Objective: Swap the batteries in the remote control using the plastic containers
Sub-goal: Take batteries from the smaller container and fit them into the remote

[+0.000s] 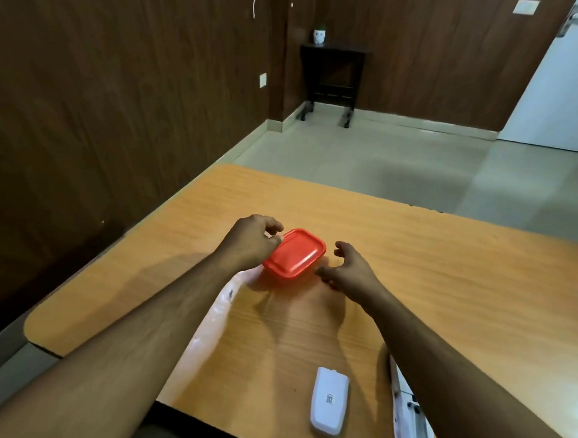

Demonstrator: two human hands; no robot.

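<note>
A red plastic container with its red lid on stands in the middle of the wooden table. My left hand is at its far left corner, with curled fingers and thumb pinching the lid's edge. My right hand hovers just right of the container with its fingers loosely spread, holding nothing. The white remote lies near the front edge with its battery bay showing, partly hidden by my right forearm. Its white battery cover lies beside it on the left.
A clear plastic piece lies on the table, mostly under my left forearm. The table's left edge and rounded corner are close to my left arm. Beyond the table are a tiled floor and a small dark side table.
</note>
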